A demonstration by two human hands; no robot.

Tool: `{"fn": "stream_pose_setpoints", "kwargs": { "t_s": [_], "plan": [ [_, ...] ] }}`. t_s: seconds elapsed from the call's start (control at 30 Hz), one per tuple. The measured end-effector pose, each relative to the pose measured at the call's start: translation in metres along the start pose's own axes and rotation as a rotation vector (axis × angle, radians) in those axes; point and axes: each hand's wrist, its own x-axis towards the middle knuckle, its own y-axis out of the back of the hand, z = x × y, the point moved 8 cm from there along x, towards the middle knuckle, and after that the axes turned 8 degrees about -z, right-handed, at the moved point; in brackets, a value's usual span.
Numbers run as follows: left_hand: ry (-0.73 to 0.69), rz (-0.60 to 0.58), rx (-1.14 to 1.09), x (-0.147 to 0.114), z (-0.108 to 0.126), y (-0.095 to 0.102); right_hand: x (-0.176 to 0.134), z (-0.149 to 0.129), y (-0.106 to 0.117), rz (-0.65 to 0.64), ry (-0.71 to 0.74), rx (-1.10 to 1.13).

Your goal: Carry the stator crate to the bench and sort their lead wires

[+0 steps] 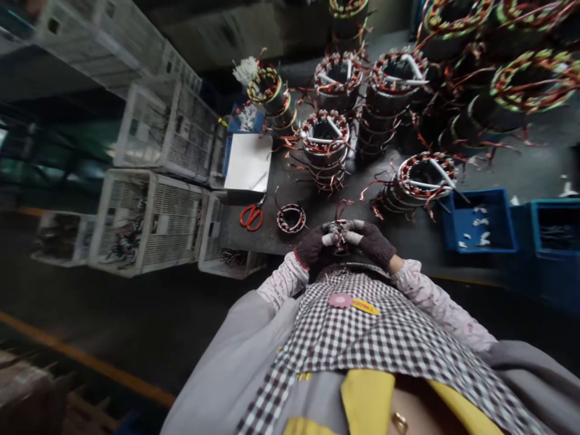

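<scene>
At the near edge of the dark table, a small wound motor stator (341,225) with copper leads is gripped between both hands. My left hand (312,243), in a dark glove with pale-wrapped fingertips, closes on its left side. My right hand (374,241), gloved the same way, presses on its right side with the fingers curled in. The fingers hide much of the stator. Just left of my hands, another small stator (291,218) lies on the table. Beside it are red-handled scissors (251,217).
Stacked stators (325,151) stand behind my hands, with more stators (426,175) at the right. A blue bin (480,220) holds white pieces. A white-topped box (248,162) sits at the left, near plastic crates (174,223). Copper leads stick out from the stacks.
</scene>
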Motion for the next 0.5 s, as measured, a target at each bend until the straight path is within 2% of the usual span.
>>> {"fn": "stream_pose_setpoints", "kwargs": {
  "t_s": [0.07, 0.17, 0.2, 0.23, 0.3, 0.37, 0.43, 0.5],
  "plan": [
    [0.002, 0.036, -0.005, -0.006, 0.001, 0.003, -0.018, 0.0, 0.022, 0.081, 0.005, -0.062],
    [-0.067, 0.291, 0.125, -0.008, 0.01, 0.027, -0.054, 0.004, 0.064, 0.276, -0.021, -0.037],
    [-0.098, 0.349, 0.135, -0.004, 0.013, 0.03, -0.065, 0.003, 0.075, 0.331, -0.02, -0.015],
    [-0.119, 0.357, 0.111, 0.002, 0.012, 0.027, -0.073, 0.0, 0.081, 0.362, -0.007, -0.008],
    [-0.113, 0.254, 0.0, 0.019, 0.006, 0.002, -0.077, -0.012, 0.081, 0.347, 0.041, -0.048],
    [-0.082, 0.127, -0.103, 0.035, -0.001, -0.033, -0.072, -0.024, 0.07, 0.295, 0.091, -0.104],
    [-0.065, 0.062, -0.156, 0.046, -0.004, -0.062, -0.064, -0.03, 0.06, 0.289, 0.114, -0.119],
    [-0.041, 0.016, -0.178, 0.05, -0.007, -0.081, -0.059, -0.032, 0.055, 0.316, 0.125, -0.122]
  ]
}}
